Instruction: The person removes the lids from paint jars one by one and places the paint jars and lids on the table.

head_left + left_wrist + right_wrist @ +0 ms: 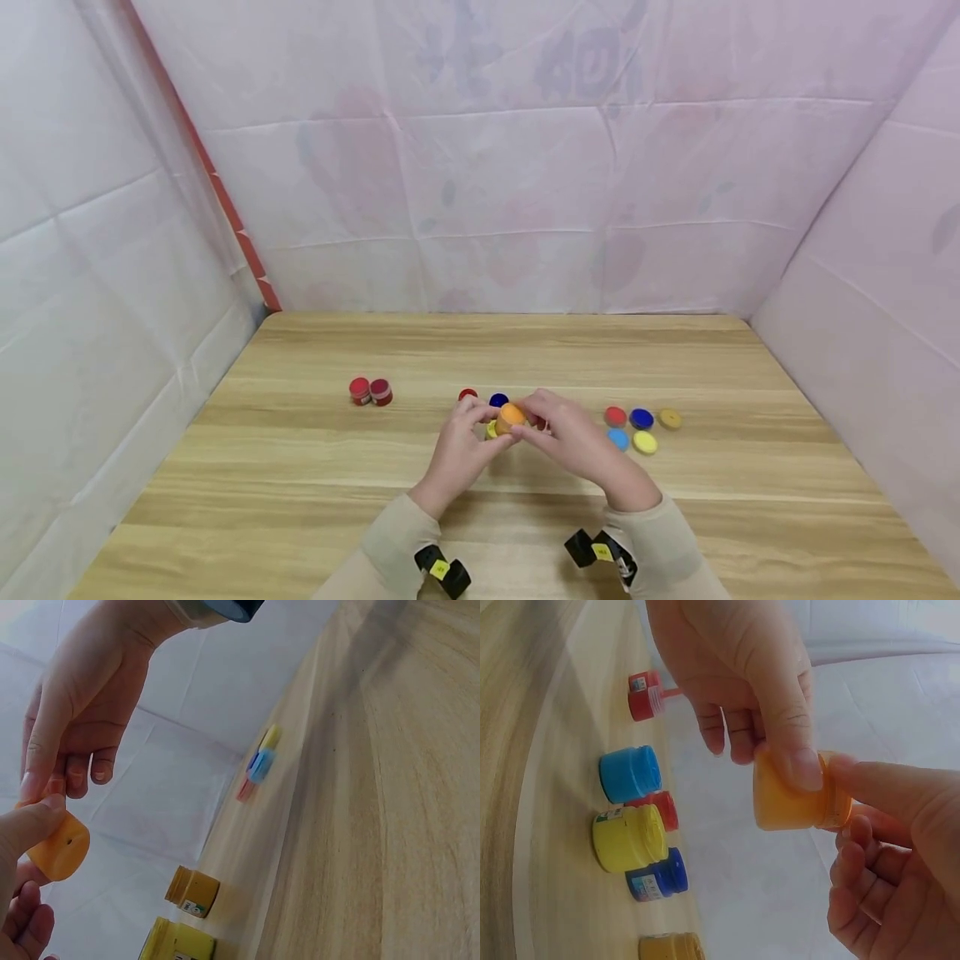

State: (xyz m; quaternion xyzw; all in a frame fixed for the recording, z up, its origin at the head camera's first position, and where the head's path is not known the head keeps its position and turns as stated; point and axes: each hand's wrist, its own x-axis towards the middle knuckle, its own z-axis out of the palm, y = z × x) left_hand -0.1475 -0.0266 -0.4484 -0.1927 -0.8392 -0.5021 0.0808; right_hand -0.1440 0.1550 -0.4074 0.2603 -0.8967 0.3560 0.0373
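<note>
Both hands hold a small orange paint jar [510,418] between them, raised over the table. My left hand [467,443] pinches the jar's body with thumb and fingers, as the right wrist view shows. At the jar's lid end, the thumb and fingers of my right hand [573,440] grip it from the other side. Below the hands stand lidless jars: a light blue jar [626,774], a yellow jar [628,838], a red jar [661,810], a dark blue jar [651,879] and an ochre jar [667,948]. In the head view the hands partly hide these.
Right of the hands lie loose lids: a red lid [615,417], a dark blue lid [641,418], an ochre lid [670,418], a light blue lid [618,439] and a yellow lid [645,442]. Two red capped jars [360,391] stand at the left. White cloth [480,167] walls the wooden table.
</note>
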